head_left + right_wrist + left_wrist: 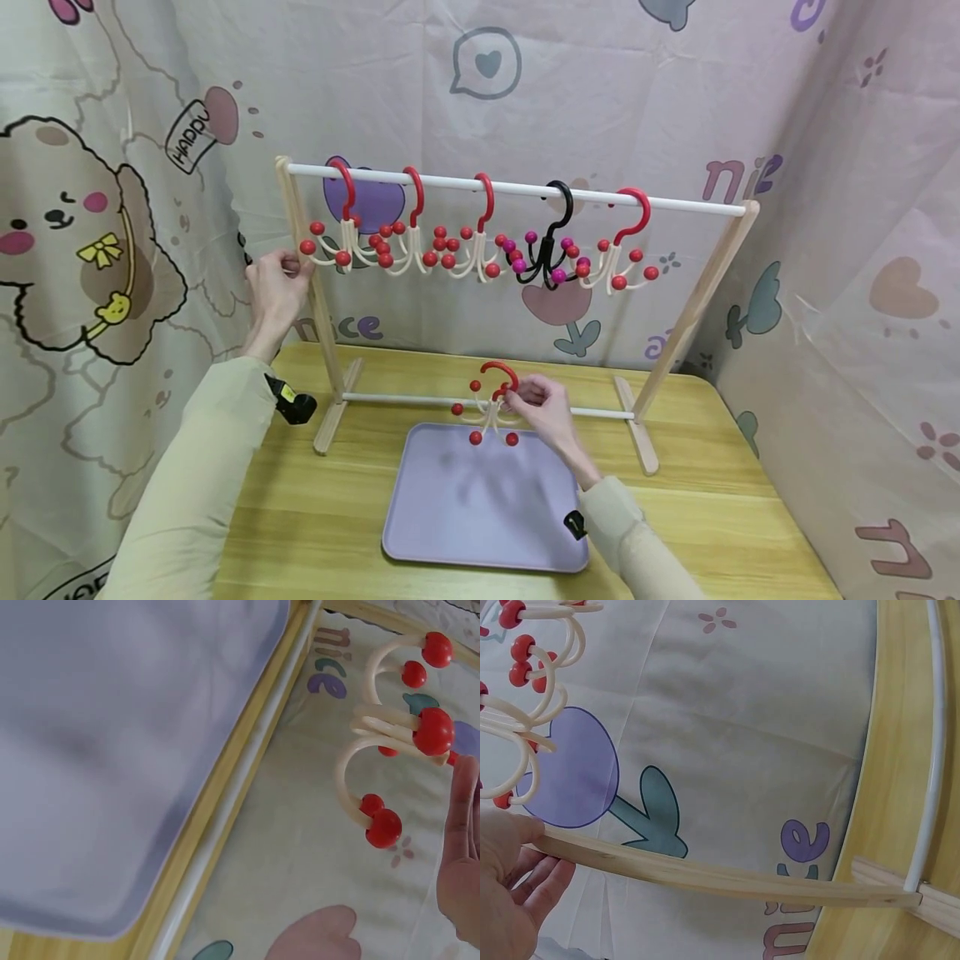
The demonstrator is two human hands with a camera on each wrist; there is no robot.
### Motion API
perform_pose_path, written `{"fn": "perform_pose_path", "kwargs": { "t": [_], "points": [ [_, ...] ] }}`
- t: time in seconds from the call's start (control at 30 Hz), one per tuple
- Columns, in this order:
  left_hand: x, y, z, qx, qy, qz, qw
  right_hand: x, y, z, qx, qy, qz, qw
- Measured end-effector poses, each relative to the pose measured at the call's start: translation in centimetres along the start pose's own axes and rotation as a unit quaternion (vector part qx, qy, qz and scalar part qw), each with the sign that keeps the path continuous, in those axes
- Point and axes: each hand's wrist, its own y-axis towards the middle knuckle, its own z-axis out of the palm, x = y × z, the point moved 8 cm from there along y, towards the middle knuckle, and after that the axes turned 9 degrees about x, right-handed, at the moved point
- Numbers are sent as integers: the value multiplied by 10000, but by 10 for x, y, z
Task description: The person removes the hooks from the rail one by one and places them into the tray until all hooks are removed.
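My left hand [277,292] grips the upper part of the left wooden post [322,325] of a rack, thumb and fingers on either side in the left wrist view. My right hand [543,408] pinches a small multi-armed hanger [492,410] by the base of its red hook. Cream arms ending in red balls [433,731] spread from it, in the air above the far edge of a lilac tray [487,517]. From the white top rail [517,188] hang several hangers with red hooks [417,200] and one black hanger [547,250] with pink balls.
The rack stands on a wood-grain table [292,517], its white lower rail [405,401] running behind the tray. Wooden feet [637,433] extend at both sides. A patterned curtain [360,83] surrounds the table's back and sides.
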Motion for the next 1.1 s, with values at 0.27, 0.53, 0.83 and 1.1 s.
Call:
{"fn": "perform_pose_path", "kwargs": {
  "t": [0.27,0.53,0.83,1.1],
  "points": [
    [2,0,-1,45,-37,-29,10000,-9,10,28,716,-110,2,9974],
    [1,-2,-1,51,-38,5,10000,-19,14,53,1296,-399,73,9907],
    [2,-1,-1,85,-51,15,9999,-32,18,70,1722,-313,135,9845],
    [0,-2,-2,17,-60,73,10000,-40,19,76,1600,-274,208,9865]
  ]
}}
